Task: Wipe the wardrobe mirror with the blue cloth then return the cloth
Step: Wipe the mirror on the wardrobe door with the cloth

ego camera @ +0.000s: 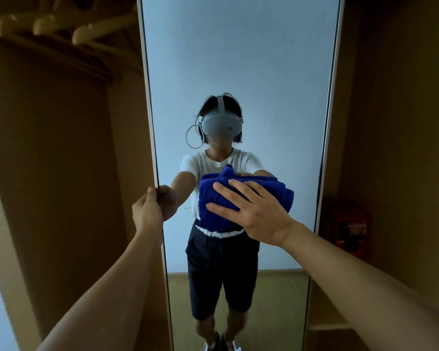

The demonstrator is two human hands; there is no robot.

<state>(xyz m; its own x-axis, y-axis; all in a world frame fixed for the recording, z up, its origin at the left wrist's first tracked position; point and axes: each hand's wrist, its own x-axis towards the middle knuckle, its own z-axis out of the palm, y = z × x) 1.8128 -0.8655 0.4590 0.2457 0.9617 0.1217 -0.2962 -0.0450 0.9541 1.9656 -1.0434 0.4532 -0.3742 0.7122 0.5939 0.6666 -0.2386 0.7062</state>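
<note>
Now | right hand [254, 211] flat, fingers spread, pressing blue cloth [241, 196] onto mirror [238, 59]; glass straight ahead | left hand [147, 211] grips mirror's left edge.

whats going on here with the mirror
A person is wiping a tall wardrobe mirror. The right hand presses a folded blue cloth flat against the glass at mid height, fingers spread. The left hand grips the mirror's left edge. Wooden hangers hang in the open wardrobe to the left.
</note>
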